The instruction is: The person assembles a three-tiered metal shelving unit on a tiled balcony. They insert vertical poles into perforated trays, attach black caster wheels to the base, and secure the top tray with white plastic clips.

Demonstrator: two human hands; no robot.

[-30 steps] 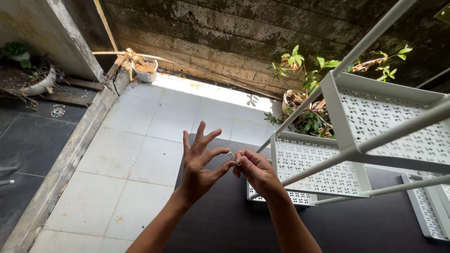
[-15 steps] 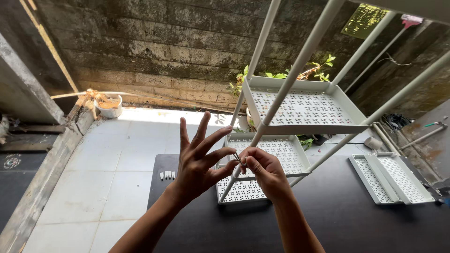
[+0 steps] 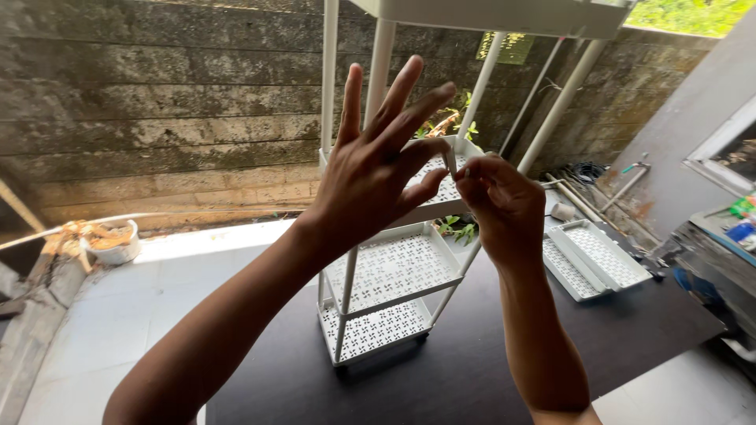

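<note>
Both hands [image 3: 441,185] before white tiered rack [image 3: 394,271].

Shelf rack [image 3: 394,275] on dark mat [image 3: 472,370]; loose tray [image 3: 598,256] to its right; wall [image 3: 157,102] behind; bowl [image 3: 112,240] far left.

Both my arms are raised in front of me, bare to the elbow. My left hand [image 3: 370,169] is spread, fingers fanned upward, back toward me. My right hand [image 3: 500,206] is curled, thumb and forefinger pinched together, tips meeting my left index finger.
</note>
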